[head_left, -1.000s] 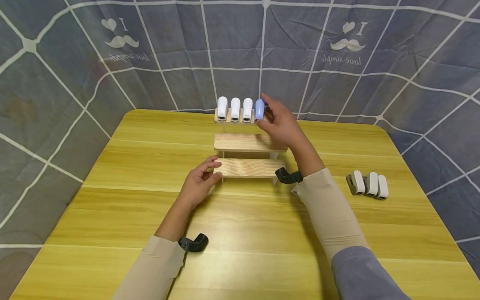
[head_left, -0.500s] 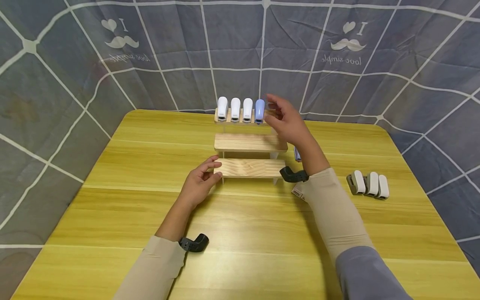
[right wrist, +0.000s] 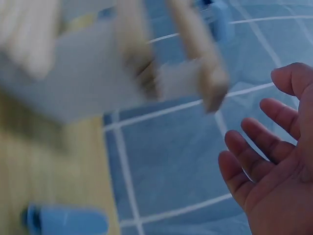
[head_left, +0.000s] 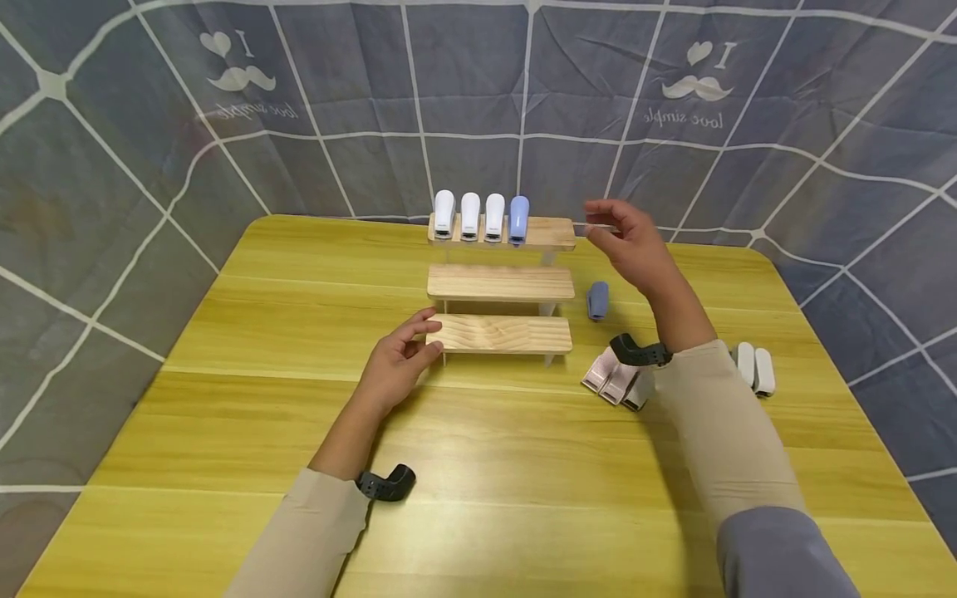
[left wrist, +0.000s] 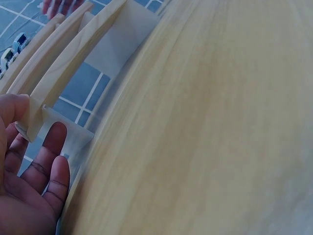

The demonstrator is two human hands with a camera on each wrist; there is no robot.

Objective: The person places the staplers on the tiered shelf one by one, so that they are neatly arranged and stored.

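A wooden three-step display stand stands at mid-table. My left hand pinches the left end of its lowest step; in the left wrist view the thumb and a finger close on that corner. On the top step, three white mini staplers and one blue mini stapler stand upright in a row from the left end. My right hand is in the air right of the top step, fingers loosely bent and holding nothing. The right wrist view shows its palm apart from the step ends.
Another blue mini stapler lies on the table right of the stand. Nearer are pink staplers with a pale one beside them, partly under the right wrist's black camera strap. White staplers lie farther right. A grey grid-patterned cloth hangs behind.
My right hand has let go of the blue stapler on the top step and moved away to the right, uncovering the blue and pink staplers on the table. The left hand has stayed put.
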